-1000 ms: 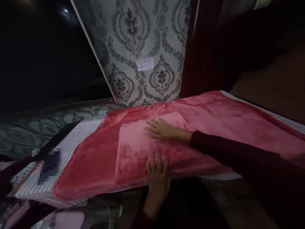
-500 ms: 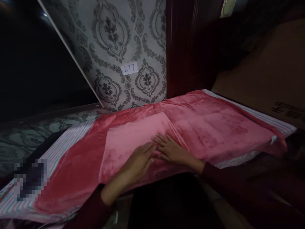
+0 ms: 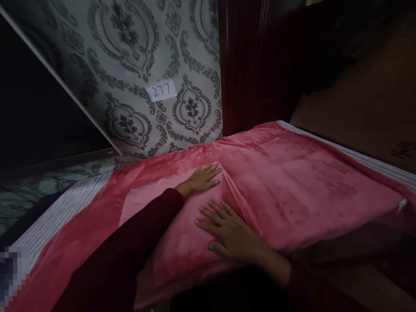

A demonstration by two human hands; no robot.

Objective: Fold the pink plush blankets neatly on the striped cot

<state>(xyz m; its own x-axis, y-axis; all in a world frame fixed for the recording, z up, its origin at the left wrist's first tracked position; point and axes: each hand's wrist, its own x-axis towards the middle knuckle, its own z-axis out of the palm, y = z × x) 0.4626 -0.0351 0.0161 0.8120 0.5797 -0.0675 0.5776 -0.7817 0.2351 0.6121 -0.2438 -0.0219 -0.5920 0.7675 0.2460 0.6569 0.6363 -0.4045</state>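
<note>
Smoothing step, I think: left hand (image 3: 200, 178), right hand (image 3: 232, 238) flat, fingers spread, holding nothing, on pink blanket (image 3: 305, 186). Crease (image 3: 244, 203) needs pressing.

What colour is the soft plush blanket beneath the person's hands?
The soft plush blanket is pinkish red, best seen in the head view.

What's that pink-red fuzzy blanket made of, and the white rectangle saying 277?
The spread-out pink-red fuzzy blanket looks like plush fleece, soft and short-piled: it shows lighter and darker brushed patches. The exact fibre is unclear. The small white rectangular label seems to be matte paper, perhaps tape: it shows no shine and is written on in blue.
</note>
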